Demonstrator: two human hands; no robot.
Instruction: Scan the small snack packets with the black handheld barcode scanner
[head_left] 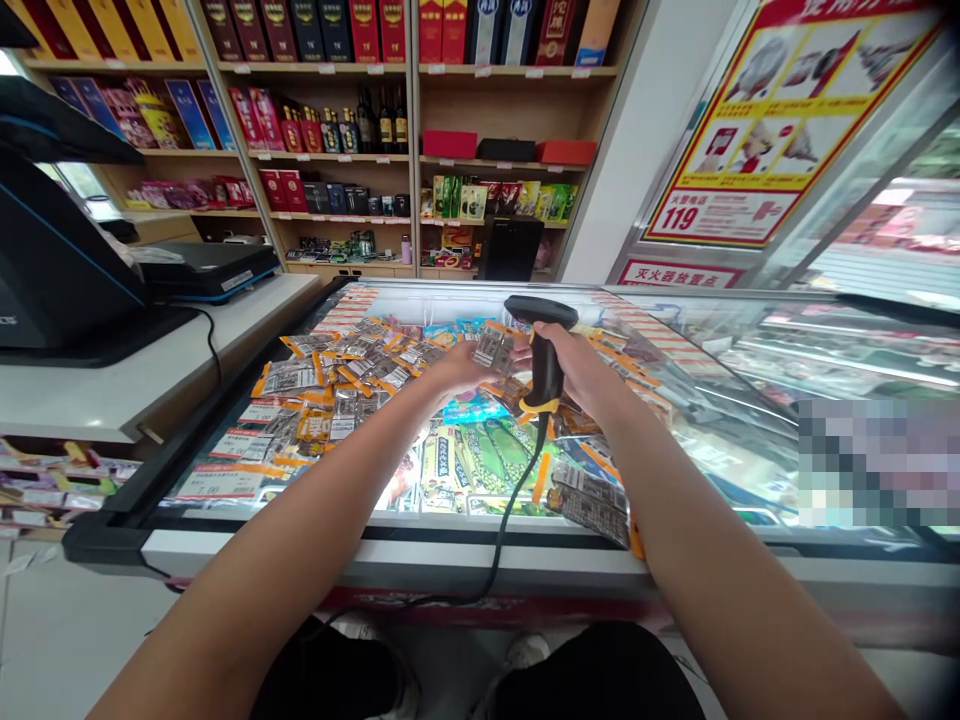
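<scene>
My right hand [571, 358] is wrapped round the grip of a black and yellow barcode scanner [547, 375], held upright over the glass. A cable [517, 495] hangs from its base and runs toward my body. My left hand [457, 368] grips a small snack packet [493, 345] with a printed label, close beside the scanner. Many similar orange-edged packets [360, 360] lie spread on the glass top of the chest freezer [270, 548], on both sides of my hands. One larger dark packet [592, 500] rests near the front edge, by my right forearm.
Through the glass, green ice-cream packs [491, 455] show inside the freezer. A counter [90, 400] at the left carries a dark till screen [52, 240] and a black scale [206, 265]. Shelves [315, 155] with boxes and bottles stand behind. Price labels [225, 480] line the left side.
</scene>
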